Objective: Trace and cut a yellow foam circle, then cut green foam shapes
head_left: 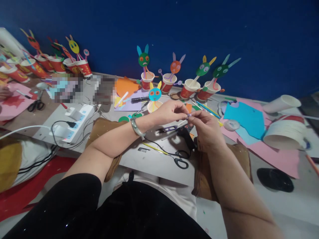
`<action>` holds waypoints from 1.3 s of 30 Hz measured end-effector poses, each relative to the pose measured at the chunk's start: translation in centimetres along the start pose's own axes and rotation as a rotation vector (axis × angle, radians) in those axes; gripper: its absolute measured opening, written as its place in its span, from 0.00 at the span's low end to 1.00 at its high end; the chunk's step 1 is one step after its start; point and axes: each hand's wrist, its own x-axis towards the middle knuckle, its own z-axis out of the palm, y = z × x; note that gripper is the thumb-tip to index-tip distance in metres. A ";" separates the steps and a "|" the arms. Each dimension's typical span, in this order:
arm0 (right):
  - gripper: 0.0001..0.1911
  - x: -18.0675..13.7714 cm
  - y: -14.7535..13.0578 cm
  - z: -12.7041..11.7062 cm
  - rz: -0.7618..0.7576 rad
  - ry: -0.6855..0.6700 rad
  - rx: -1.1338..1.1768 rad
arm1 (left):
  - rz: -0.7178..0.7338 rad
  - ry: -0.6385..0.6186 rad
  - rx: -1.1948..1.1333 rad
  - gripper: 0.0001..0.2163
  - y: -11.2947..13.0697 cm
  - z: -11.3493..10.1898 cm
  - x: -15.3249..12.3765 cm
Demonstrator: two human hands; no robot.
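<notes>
My left hand (pixel 169 112) and my right hand (pixel 205 127) meet above the grey board (pixel 154 159), fingers pinched together on a small purple piece (pixel 189 116) between their tips. The left wrist wears a green bangle (pixel 136 127). Just behind the hands stands a white paper cup with a blue rabbit face (pixel 155 99). Below the hands lie a black glue gun (pixel 185 136), small purple snips (pixel 167 129) and black-handled scissors (pixel 180 161).
Red-and-white cups with paper rabbit heads (pixel 189 87) line the blue wall; more stand at far left (pixel 57 63). A white power strip (pixel 74 124) with cables lies left. Blue and pink paper sheets (pixel 245 118), white paper rolls (pixel 284 132), a black lid (pixel 275 179).
</notes>
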 end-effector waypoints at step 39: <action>0.08 -1.1 -1.6 -0.7 -0.545 0.142 -0.594 | -0.402 -0.054 -0.293 0.16 1.0 0.3 -0.2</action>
